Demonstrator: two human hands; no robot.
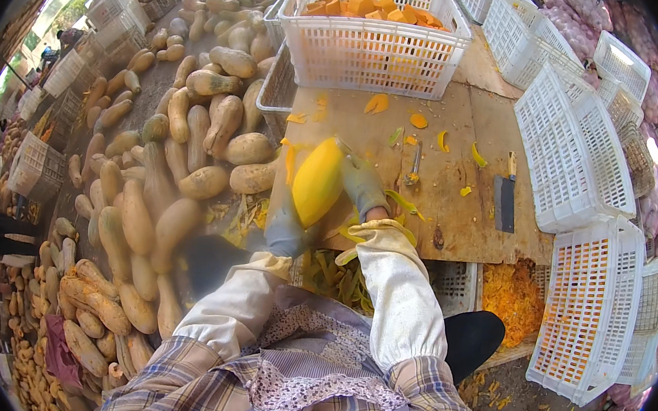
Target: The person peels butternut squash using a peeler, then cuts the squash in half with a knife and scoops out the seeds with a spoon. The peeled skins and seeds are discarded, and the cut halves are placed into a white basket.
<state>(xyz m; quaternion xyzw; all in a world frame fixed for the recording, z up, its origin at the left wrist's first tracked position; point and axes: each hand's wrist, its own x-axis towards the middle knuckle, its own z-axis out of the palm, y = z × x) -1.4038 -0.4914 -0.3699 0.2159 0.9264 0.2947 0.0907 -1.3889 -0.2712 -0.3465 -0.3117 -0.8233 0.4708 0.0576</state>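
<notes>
A yellow peeled squash (317, 183) is held upright-tilted at the left edge of a wooden board (460, 219). My left hand (286, 228), in a grey-blue glove, grips its lower left side. The gloved right hand (363, 182) is wrapped over the upper right side; its fingertips are partly hidden, and I cannot tell whether a small tool is in them. To the right on the board lie a metal spoon-like tool (414, 165) and a cleaver (506, 200) with a wooden handle. Peel strips (406, 204) lie near my right wrist.
A white plastic crate (374, 60) of orange squash chunks stands at the board's far end. Whole squashes (193, 125) cover the ground on the left. Stacked white crates (575, 147) line the right. Below the board are green peelings (338, 281) and orange pulp (511, 303).
</notes>
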